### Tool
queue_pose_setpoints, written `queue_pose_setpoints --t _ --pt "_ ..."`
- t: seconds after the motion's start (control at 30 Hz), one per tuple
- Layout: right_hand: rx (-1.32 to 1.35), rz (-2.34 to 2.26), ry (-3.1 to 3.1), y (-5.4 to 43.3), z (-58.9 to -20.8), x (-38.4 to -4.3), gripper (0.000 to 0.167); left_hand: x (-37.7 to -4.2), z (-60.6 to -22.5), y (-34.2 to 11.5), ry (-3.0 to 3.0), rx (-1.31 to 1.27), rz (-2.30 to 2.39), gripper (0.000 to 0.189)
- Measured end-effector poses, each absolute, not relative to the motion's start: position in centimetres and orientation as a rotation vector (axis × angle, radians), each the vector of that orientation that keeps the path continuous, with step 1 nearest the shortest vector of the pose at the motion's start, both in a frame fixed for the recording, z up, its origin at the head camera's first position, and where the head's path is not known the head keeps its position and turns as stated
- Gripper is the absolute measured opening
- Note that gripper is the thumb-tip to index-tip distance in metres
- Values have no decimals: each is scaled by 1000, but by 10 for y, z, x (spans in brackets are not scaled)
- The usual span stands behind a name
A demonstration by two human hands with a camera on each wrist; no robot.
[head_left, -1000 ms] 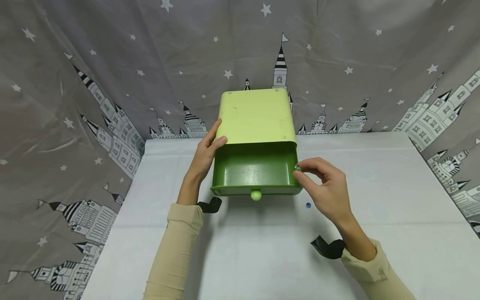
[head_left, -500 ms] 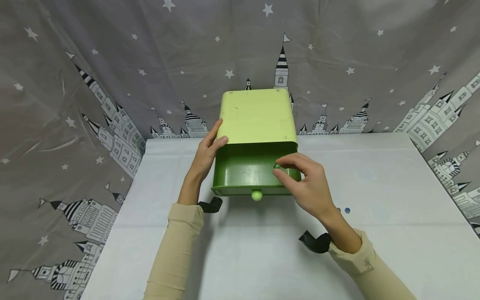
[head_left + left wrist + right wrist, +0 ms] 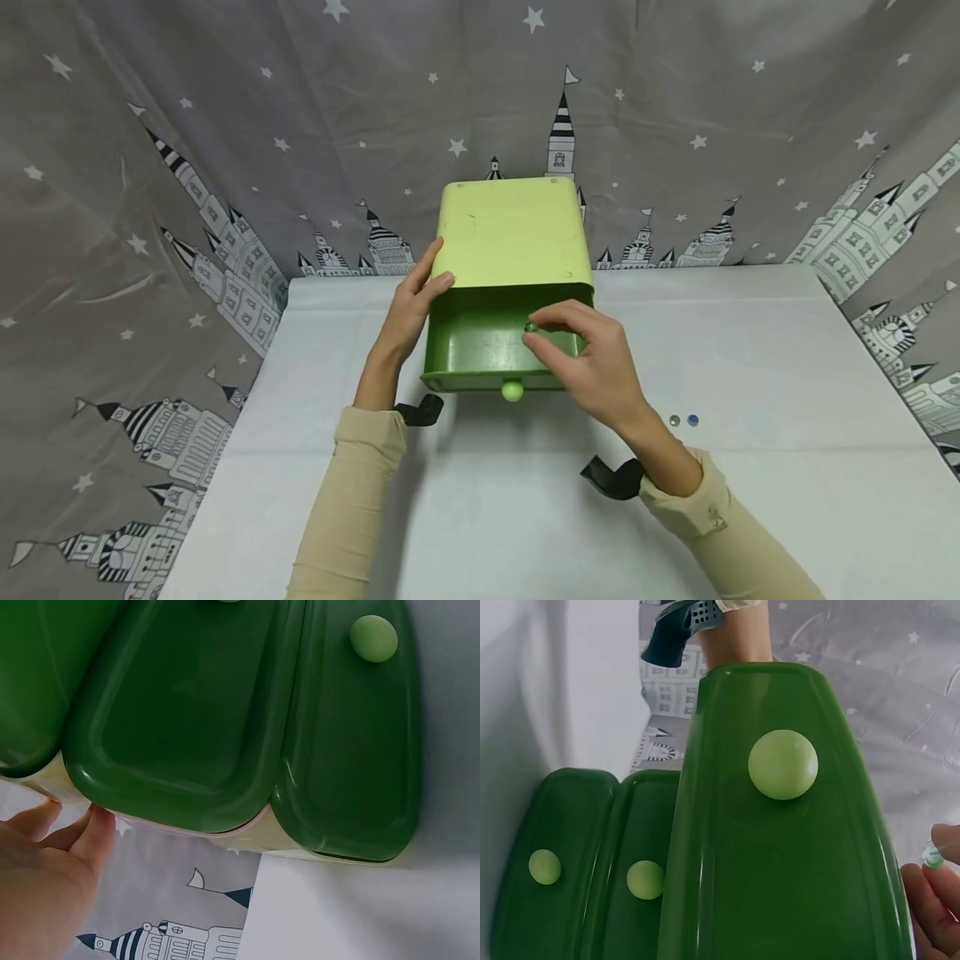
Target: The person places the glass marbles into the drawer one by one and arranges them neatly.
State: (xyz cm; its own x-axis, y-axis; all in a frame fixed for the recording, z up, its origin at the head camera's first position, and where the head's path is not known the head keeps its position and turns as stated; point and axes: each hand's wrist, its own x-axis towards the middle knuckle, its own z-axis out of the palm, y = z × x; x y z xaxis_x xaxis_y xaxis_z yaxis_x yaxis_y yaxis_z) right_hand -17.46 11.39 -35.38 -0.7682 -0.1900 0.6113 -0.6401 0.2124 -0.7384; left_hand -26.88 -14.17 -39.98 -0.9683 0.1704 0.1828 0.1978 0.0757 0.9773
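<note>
A small drawer cabinet (image 3: 510, 233) with a yellow-green shell stands at the table's back edge. Its dark green top drawer (image 3: 468, 333) is pulled out, with a round light green knob (image 3: 512, 390) on the front. My left hand (image 3: 405, 312) rests against the cabinet's left side, thumb at the top's front corner; in the left wrist view its fingertips touch the side wall. Over the drawer's right half, my right hand (image 3: 588, 358) pinches a small greenish glass marble (image 3: 530, 327) between thumb and fingertips. That marble (image 3: 932, 855) looks clear in the right wrist view.
A grey marble (image 3: 674, 420) and a blue marble (image 3: 693, 420) lie on the white tablecloth (image 3: 772, 367) to the right of my right wrist. Two lower drawers (image 3: 570, 825) are shut. A grey curtain (image 3: 510, 92) with castles and stars hangs behind.
My right hand has moved left with the marble, from the drawer's right edge to above its inside. Two marbles on the cloth have come into view; a nearer blue one is now covered. Left hand unmoved.
</note>
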Motion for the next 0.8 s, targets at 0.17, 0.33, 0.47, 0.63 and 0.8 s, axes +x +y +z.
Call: queue_pose_setpoints --t 0.17,0.33,0.47,0.63,0.8 --pt "763 1574 -2096 112 -353 -176 16 -268 -398 -142 -2289 -392 -2081 64" --pt "757 1591 -2086 110 -352 -176 18 -268 -398 -141 -2277 -394 -2090 64" --pt "756 1595 -2087 110 -352 -177 22 -269 -398 -141 -2269 -395 -2095 65" --pt "765 1592 -2096 111 -354 -177 24 -269 -399 -141 -2267 -396 -2092 64" --pt "768 1596 -2102 111 -355 -176 25 -269 -400 -141 -2269 -400 -2088 64"
